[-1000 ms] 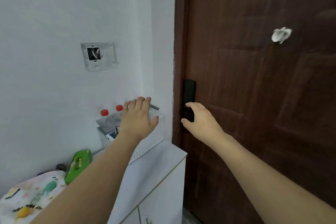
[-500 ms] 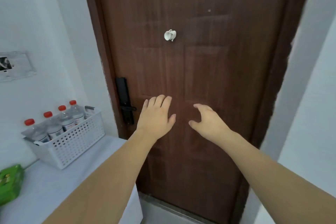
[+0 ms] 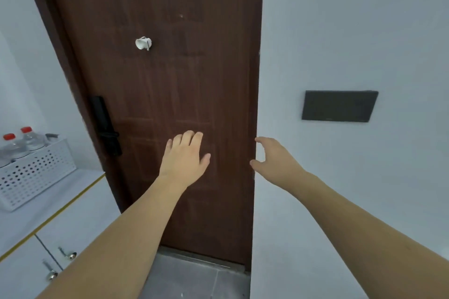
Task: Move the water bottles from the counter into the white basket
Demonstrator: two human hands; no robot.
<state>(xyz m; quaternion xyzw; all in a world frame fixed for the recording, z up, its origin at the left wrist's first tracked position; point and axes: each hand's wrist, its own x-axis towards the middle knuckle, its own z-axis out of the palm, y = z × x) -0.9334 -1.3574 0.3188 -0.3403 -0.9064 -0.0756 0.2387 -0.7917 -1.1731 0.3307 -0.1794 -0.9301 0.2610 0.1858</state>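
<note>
The white perforated basket [image 3: 36, 175] stands on the white counter [image 3: 56, 204] at the far left. Two clear water bottles with red caps [image 3: 29, 139] stand inside it; more of the basket is cut off by the frame edge. My left hand [image 3: 184, 155] is held out in front of the brown door with fingers straight, holding nothing. My right hand [image 3: 274, 158] hovers by the door's right edge, fingers loosely curved and empty. Both hands are well to the right of the basket.
A dark brown door [image 3: 170, 80] fills the middle, with a black lock handle [image 3: 107, 126] on its left side and a white hook [image 3: 143, 43] higher up. A dark panel [image 3: 339, 106] is mounted on the right wall. Cabinet doors with knobs [image 3: 70, 255] sit below the counter.
The view has swung right, away from the basket. Both hands left the basket and the lock handle and now float in front of the door and right wall.
</note>
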